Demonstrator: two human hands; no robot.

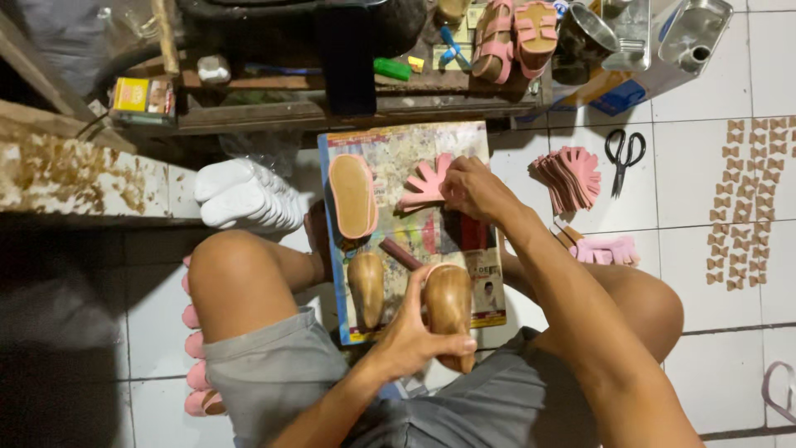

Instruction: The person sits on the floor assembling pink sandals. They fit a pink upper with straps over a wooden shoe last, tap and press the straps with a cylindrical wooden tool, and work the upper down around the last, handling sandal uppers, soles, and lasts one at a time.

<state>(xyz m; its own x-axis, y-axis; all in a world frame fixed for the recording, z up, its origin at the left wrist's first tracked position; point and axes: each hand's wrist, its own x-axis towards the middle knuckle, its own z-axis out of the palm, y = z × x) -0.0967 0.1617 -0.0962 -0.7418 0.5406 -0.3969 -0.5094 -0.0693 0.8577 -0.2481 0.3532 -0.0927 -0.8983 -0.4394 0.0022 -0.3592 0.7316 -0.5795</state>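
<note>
**Wooden last gripped low, pink upper pinched above: where a slip could come from**

A wooden shoe last (448, 309) is held in the left hand (412, 332), the fingers wrapped around its lower end so that the rounded upper part stands free above the grip. A pink cut upper piece (424, 184) is pinched by the right hand (473, 189), with its fan-shaped tabs spread out to the left of the fingertips. Both are kept over a printed paper sheet (390, 149) laid on the floor.

Just left of the gripped last, a second wooden last (366, 289) is seen lying on the sheet, and above that a pink-rimmed insole (353, 196). A dark stick (400, 253) lies between the two grips.

The last is judged likely to twist, since only its lower end is enclosed. The thin upper piece could be creased or torn at a tab if it is pulled while pinched at one edge. The second last, so close beside the left hand, could be knocked and rolled off the sheet.

Further right of the pinch, a stack of pink cut pieces (572, 176) and black scissors (623, 154) are found on the white tiles (688, 166).
</note>
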